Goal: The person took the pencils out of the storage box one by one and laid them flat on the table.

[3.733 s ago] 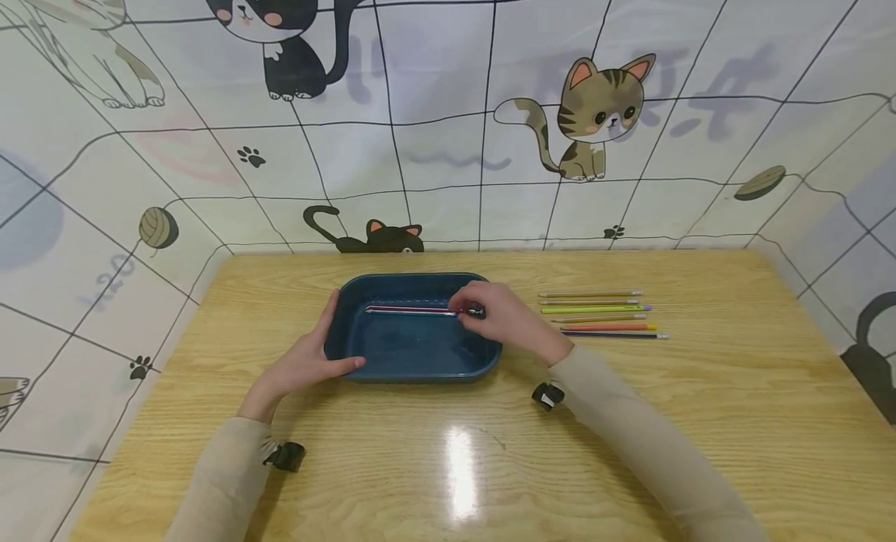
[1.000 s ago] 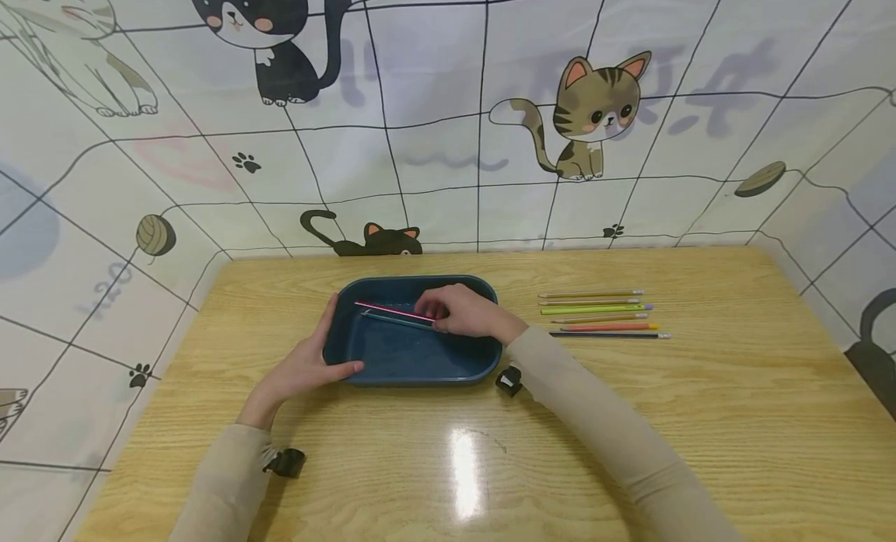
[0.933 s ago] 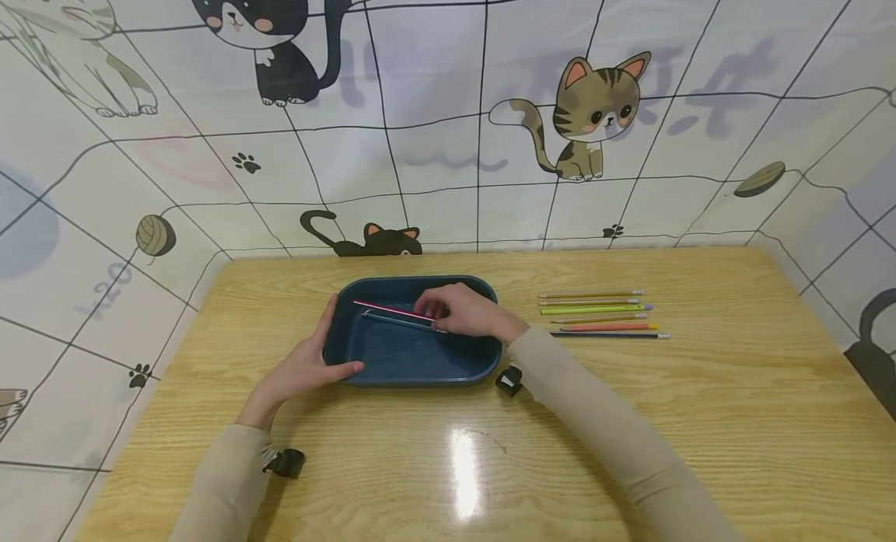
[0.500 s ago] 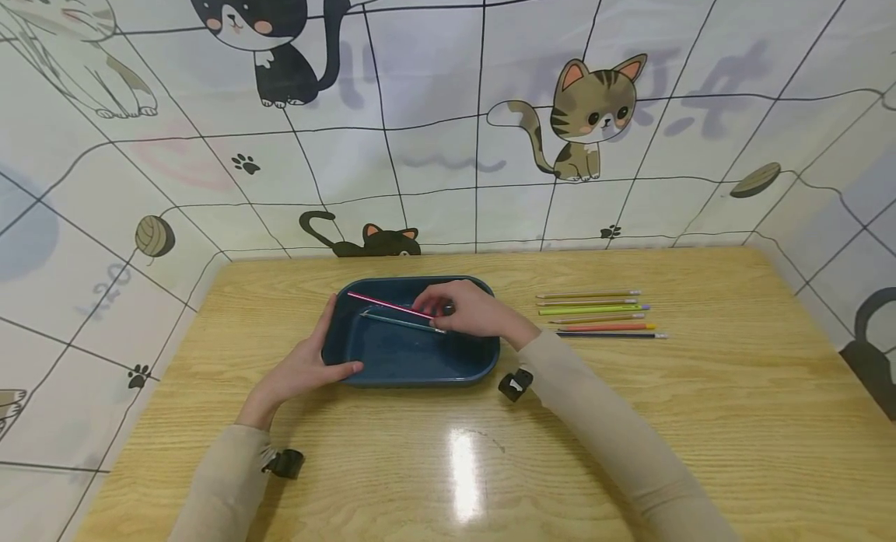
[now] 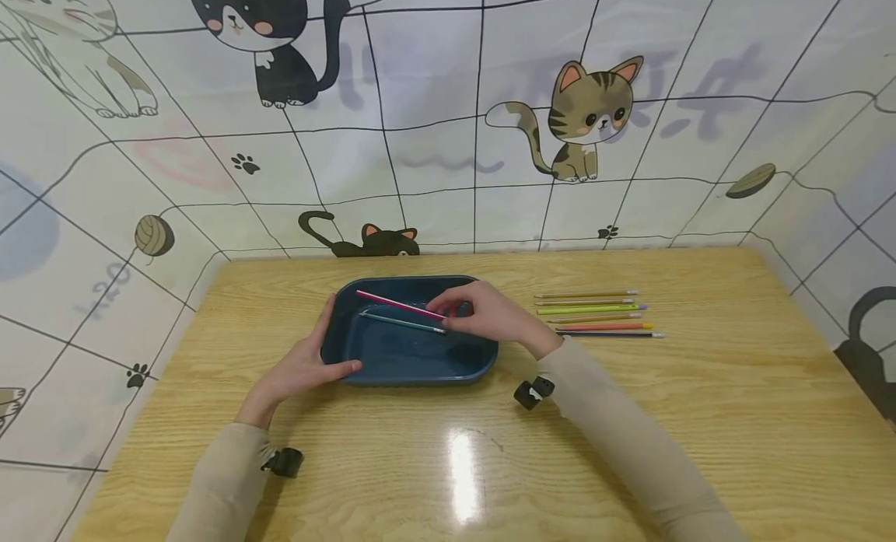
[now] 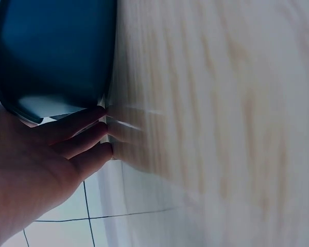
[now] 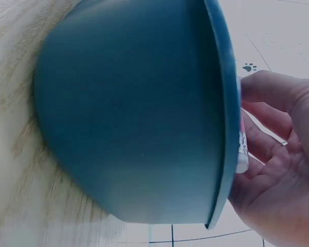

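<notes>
A dark blue rounded rectangular tray [image 5: 413, 363] stands on the table. My left hand [image 5: 297, 365] rests against its left end, thumb over the front corner of the rim. In the left wrist view, the straight fingers [image 6: 85, 146] lie along the tray's outside, tips at the tabletop. Over the tray's right part, my right hand [image 5: 483, 312] pinches a pink pencil [image 5: 392, 300] near its right end. Its white end [image 7: 242, 154] shows beyond the rim in the right wrist view. Below it a teal pencil [image 5: 406, 323] lies slanted on the tray floor.
Several pencils lie in a row on the wooden table [image 5: 392, 464] right of the tray, among them a lime green pencil [image 5: 588, 310], an orange pencil [image 5: 602, 326] and a dark blue pencil [image 5: 609, 335]. A cat-patterned sheet [image 5: 434, 161] hangs behind the table.
The two pencils lay side by side in the tray. Now they are apart, with the pink pencil raised and shifted slightly right in my right hand. My left hand has stayed put.
</notes>
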`<state>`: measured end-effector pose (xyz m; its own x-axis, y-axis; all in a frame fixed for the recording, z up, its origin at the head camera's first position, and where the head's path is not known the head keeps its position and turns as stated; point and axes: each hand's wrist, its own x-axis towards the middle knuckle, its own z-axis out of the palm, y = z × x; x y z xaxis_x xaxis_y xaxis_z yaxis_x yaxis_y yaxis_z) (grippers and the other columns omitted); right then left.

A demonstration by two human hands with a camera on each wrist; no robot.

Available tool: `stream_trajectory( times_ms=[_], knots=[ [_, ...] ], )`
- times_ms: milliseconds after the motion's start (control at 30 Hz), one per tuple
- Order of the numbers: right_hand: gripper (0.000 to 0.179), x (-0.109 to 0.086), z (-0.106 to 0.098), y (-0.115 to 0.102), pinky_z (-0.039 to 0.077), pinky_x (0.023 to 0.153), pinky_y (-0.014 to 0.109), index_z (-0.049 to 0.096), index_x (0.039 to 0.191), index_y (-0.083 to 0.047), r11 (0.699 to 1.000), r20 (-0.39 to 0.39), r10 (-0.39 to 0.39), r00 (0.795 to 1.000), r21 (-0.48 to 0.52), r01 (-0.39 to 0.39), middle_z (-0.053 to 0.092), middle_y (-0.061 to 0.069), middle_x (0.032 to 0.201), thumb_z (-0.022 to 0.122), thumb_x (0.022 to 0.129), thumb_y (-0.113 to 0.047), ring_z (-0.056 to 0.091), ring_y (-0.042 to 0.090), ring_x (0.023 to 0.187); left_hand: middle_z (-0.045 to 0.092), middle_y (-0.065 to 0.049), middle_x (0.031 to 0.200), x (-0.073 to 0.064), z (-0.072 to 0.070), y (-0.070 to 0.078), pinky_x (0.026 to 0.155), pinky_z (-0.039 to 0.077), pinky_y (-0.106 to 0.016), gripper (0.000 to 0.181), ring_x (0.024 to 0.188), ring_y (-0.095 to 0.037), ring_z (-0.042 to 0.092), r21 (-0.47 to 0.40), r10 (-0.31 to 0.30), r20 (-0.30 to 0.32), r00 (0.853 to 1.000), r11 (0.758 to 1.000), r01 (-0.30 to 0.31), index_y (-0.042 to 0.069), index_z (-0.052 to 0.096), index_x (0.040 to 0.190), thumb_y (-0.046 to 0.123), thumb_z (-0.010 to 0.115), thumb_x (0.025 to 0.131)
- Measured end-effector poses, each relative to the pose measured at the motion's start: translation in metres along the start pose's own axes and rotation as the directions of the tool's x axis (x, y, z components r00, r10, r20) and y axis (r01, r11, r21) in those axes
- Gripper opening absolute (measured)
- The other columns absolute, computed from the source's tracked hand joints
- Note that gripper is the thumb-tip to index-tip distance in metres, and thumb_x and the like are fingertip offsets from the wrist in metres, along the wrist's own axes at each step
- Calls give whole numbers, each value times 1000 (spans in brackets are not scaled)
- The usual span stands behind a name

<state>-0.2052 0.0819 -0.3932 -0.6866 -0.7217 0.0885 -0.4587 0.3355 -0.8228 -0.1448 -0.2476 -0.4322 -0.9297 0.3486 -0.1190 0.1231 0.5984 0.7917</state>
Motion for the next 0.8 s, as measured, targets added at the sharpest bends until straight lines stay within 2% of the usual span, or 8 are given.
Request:
stream_trajectory(
  times_ms=[367,633,800],
  knots=[
    [26,-24,-9,5,44,59,28,70,115,-7,1000,-77,13,997,-12,-14,68,-2,93,64,90,-2,54,21,67,0,-22,158,1,0,-2,106,18,-64,114,140,-48,14,9,8,5,1000,1000,-8,23,-13,154,31,75,83],
    [25,-43,-16,10,47,67,33,70,113,-4,1000,-108,12,994,-11,-13,68,0,93,64,89,0,57,17,79,1,-24,158,-1,0,1,105,20,-64,114,138,-50,16,19,20,-3,1000,1000,-19,22,-12,155,31,76,83],
    [24,-58,-17,13,47,69,31,70,112,-5,1000,-122,9,993,3,-9,68,0,95,63,90,2,58,17,84,1,-24,158,0,-1,-1,106,20,-63,114,138,-49,16,32,5,1,1000,999,-5,24,-13,154,33,75,83]
  ],
)
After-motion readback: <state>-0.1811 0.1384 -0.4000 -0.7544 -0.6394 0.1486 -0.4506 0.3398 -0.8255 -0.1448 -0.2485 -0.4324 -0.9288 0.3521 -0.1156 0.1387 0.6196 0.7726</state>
